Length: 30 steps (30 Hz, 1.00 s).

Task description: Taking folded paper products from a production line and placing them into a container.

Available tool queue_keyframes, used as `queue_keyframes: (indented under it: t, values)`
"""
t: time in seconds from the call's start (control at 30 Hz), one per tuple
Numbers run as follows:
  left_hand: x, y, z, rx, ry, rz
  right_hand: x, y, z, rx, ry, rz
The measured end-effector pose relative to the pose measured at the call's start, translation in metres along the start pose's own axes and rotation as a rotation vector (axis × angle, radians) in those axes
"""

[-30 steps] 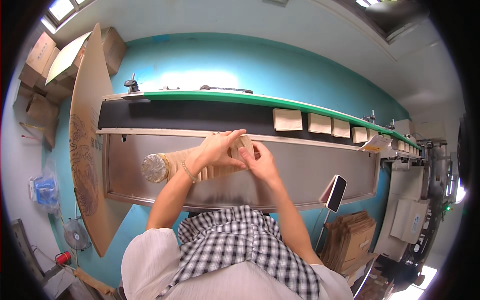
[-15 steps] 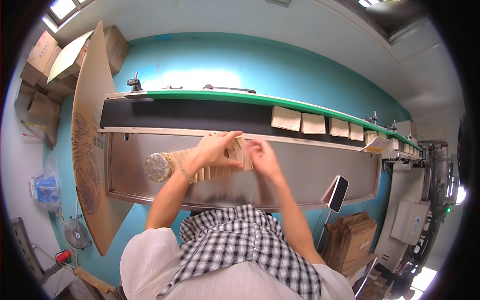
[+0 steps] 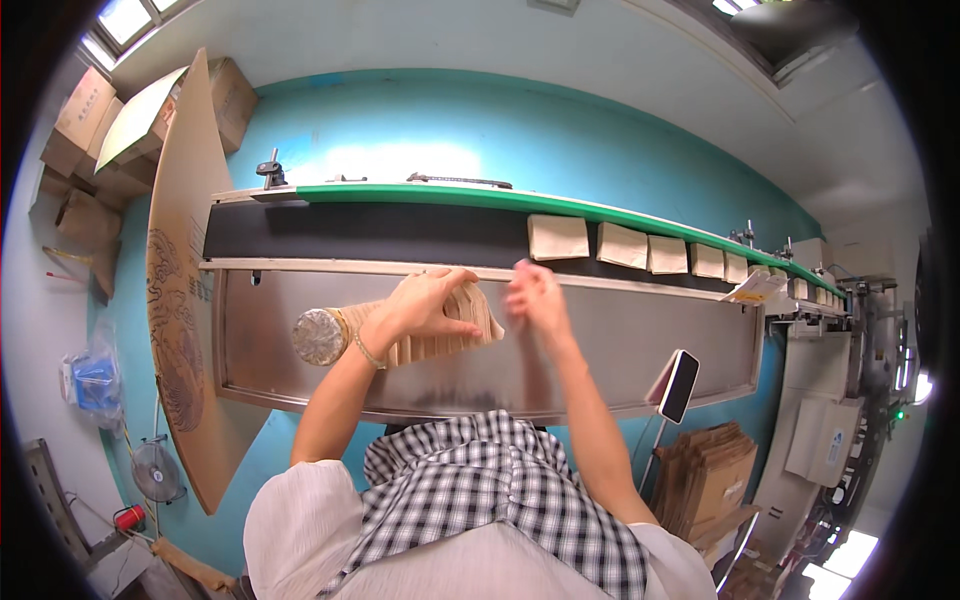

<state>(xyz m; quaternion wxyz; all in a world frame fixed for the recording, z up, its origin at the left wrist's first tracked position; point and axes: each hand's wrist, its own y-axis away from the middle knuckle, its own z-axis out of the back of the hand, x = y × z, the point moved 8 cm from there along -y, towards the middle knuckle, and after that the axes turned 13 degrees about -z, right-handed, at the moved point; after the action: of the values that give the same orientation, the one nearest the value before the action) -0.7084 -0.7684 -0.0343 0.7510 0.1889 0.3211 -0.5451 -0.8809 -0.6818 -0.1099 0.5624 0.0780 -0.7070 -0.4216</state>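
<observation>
A row of tan folded paper packets (image 3: 400,350) stands on edge on the metal tray (image 3: 640,350). My left hand (image 3: 425,305) arches over this row, thumb on the near side and fingers on the far side, gripping it. Against the row's left end rests a round jar-like thing (image 3: 321,336) with a shiny, mottled face; its contents cannot be made out. My right hand (image 3: 540,305) hovers just right of the row, below the belt, with its fingers loosely bent, apart and holding nothing. Close above it, one flat packet (image 3: 558,238) lies on the black belt (image 3: 400,230).
More packets (image 3: 622,245) lie along the belt beside its green rail (image 3: 420,193). A phone on a stand (image 3: 679,386) rises at the tray's near right. A large cardboard sheet (image 3: 185,300) stands at the left end. Flattened cartons (image 3: 710,480) lean at lower right.
My right hand has drawn away from the row's right end, up and rightward. Packets on the belt have shifted right, and another one lies at the left of their line.
</observation>
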Motion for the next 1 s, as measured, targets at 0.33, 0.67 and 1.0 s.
queue_keyframes:
  t: [0.33,0.67,1.0]
  values:
    - [-0.004,0.011,0.006,0.035,0.032,0.064,-0.032,0.026,-0.011,0.215,0.444,0.092]
    - [-0.008,0.014,0.011,-0.027,-0.033,0.006,-0.011,0.048,-0.055,0.077,0.451,0.199]
    - [0.003,0.028,0.011,0.035,0.064,0.102,-0.024,0.019,-0.030,0.157,0.225,0.047]
